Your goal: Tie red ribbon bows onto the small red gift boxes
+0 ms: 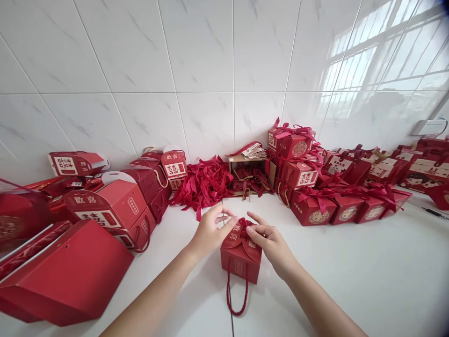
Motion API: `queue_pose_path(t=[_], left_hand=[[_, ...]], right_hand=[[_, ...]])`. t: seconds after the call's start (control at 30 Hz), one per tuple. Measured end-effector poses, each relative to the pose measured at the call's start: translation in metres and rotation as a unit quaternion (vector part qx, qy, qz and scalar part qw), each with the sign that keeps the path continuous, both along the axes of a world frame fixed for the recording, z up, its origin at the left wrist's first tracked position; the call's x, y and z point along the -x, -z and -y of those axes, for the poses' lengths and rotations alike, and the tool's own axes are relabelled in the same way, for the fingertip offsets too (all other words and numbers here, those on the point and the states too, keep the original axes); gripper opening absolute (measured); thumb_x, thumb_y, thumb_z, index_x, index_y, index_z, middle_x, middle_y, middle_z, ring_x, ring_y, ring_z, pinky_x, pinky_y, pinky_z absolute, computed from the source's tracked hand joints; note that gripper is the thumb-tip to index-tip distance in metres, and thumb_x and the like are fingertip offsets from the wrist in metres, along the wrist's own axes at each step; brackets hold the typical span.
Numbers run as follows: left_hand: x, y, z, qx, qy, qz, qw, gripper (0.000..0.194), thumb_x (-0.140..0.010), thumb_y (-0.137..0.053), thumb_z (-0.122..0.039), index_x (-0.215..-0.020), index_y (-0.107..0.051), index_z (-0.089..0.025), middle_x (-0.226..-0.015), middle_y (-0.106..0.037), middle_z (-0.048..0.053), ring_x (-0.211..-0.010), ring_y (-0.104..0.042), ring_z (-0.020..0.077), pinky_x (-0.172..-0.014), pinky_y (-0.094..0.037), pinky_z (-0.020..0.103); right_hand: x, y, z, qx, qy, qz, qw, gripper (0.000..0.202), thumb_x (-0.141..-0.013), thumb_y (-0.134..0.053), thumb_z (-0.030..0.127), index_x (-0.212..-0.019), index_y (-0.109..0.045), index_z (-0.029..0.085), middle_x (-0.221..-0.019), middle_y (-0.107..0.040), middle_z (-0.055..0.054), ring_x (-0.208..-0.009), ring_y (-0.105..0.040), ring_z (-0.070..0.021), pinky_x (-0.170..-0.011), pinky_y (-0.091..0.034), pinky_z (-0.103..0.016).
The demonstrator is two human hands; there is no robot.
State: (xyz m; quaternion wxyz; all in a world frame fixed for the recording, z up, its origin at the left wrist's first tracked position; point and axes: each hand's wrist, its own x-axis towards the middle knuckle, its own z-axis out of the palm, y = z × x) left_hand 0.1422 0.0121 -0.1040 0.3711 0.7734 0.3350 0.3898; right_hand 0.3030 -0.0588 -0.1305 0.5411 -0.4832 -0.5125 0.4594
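Head view: your left hand (209, 232) and right hand (269, 242) are pinching fingers together on the red gift box (241, 255) top flaps, on the white tabletop (351, 271).

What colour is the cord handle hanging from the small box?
Dark red, matching the box; the cord handle shows in the head view.

Two bare forearms, sleeveless, no rings or watch
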Motion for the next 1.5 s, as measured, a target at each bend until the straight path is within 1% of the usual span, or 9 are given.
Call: queue_pose_path(t=[0.13,0.37,0.53,0.77,0.87,1.0,1.13,1.3,1.5], left_hand=[[0.009,-0.006,0.012,-0.029,0.032,-0.132,0.99,0.018,-0.076,-0.066,-0.038,-0.08,-0.068,-0.021,-0.086,-0.064,0.003,-0.09,-0.059,0.0208,-0.085,-0.046,0.036],[0.015,-0.002,0.015,0.006,0.035,-0.108,0.993,0.009,-0.074,-0.071,-0.03,-0.077,-0.074,-0.022,-0.086,-0.07,0.005,-0.09,-0.062,0.0208,-0.084,-0.048,0.034],[0.023,-0.014,0.013,0.007,0.107,-0.135,0.985,0.006,-0.072,-0.071,-0.024,-0.074,-0.076,-0.022,-0.08,-0.071,0.006,-0.085,-0.063,0.0197,-0.081,-0.049,0.032],[0.031,-0.026,0.021,0.02,0.122,-0.187,0.974,0.013,-0.074,-0.064,-0.019,-0.08,-0.075,-0.022,-0.09,-0.067,0.004,-0.082,-0.063,0.0165,-0.08,-0.048,0.028],[0.033,-0.025,0.022,0.028,0.119,-0.195,0.973,0.014,-0.073,-0.064,-0.021,-0.081,-0.075,-0.022,-0.09,-0.066,0.004,-0.078,-0.062,0.0157,-0.077,-0.048,0.028],[0.034,-0.024,0.019,0.034,0.142,-0.186,0.972,0.015,-0.072,-0.064,-0.019,-0.081,-0.076,-0.022,-0.085,-0.064,0.004,-0.075,-0.06,0.0151,-0.074,-0.048,0.026],[0.033,-0.029,0.016,0.036,0.149,-0.192,0.969,0.018,-0.069,-0.062,-0.015,-0.079,-0.075,-0.022,-0.081,-0.064,0.002,-0.074,-0.059,0.0147,-0.073,-0.047,0.025],[0.033,-0.035,0.019,0.024,0.136,-0.206,0.969,0.021,-0.066,-0.06,-0.012,-0.077,-0.074,-0.023,-0.083,-0.066,0.001,-0.078,-0.061,0.0161,-0.076,-0.047,0.025],[0.034,-0.035,0.022,-0.002,0.145,-0.215,0.966,0.021,-0.068,-0.059,-0.013,-0.08,-0.073,-0.023,-0.078,-0.066,0.0,-0.072,-0.06,0.0155,-0.071,-0.047,0.025]], right_hand=[[0.002,-0.003,0.003,-0.002,-0.016,0.024,1.0,0.034,-0.082,-0.059,0.051,-0.068,-0.07,0.021,-0.118,-0.063,-0.01,-0.141,-0.019,-0.0215,-0.106,-0.03,-0.036],[-0.008,-0.022,0.019,0.003,-0.109,0.15,0.983,0.033,-0.086,-0.053,0.047,-0.083,-0.073,0.022,-0.127,-0.058,-0.006,-0.138,-0.026,-0.0276,-0.109,-0.026,-0.044],[-0.028,-0.037,0.031,-0.007,-0.178,0.213,0.961,0.026,-0.087,-0.052,0.036,-0.081,-0.073,0.022,-0.1,-0.069,-0.005,-0.102,-0.059,-0.0245,-0.09,-0.045,-0.037],[-0.029,-0.036,0.037,-0.013,-0.105,0.285,0.953,0.008,-0.078,-0.054,0.015,-0.081,-0.058,0.021,-0.069,-0.065,0.003,-0.062,-0.06,-0.0131,-0.06,-0.045,-0.024],[-0.027,-0.045,0.046,-0.026,-0.107,0.304,0.946,0.013,-0.076,-0.055,0.012,-0.084,-0.056,0.023,-0.067,-0.066,0.005,-0.06,-0.058,-0.0116,-0.057,-0.043,-0.021],[-0.028,-0.062,0.056,-0.023,-0.221,0.358,0.907,0.017,-0.073,-0.067,0.021,-0.088,-0.06,0.024,-0.066,-0.067,0.005,-0.055,-0.056,-0.0107,-0.05,-0.038,-0.018],[-0.025,-0.07,0.041,-0.046,-0.173,0.354,0.918,0.018,-0.085,-0.057,0.036,-0.092,-0.067,0.023,-0.078,-0.069,-0.001,-0.064,-0.06,-0.0138,-0.057,-0.044,-0.022],[-0.01,-0.062,0.019,-0.089,-0.18,0.337,0.92,0.021,-0.088,-0.051,0.027,-0.095,-0.071,0.025,-0.086,-0.07,-0.001,-0.074,-0.062,-0.0162,-0.068,-0.047,-0.027],[-0.005,-0.043,0.017,-0.072,-0.142,0.271,0.949,0.013,-0.084,-0.056,0.02,-0.092,-0.066,0.022,-0.085,-0.068,-0.001,-0.075,-0.061,-0.0143,-0.065,-0.049,-0.025]])
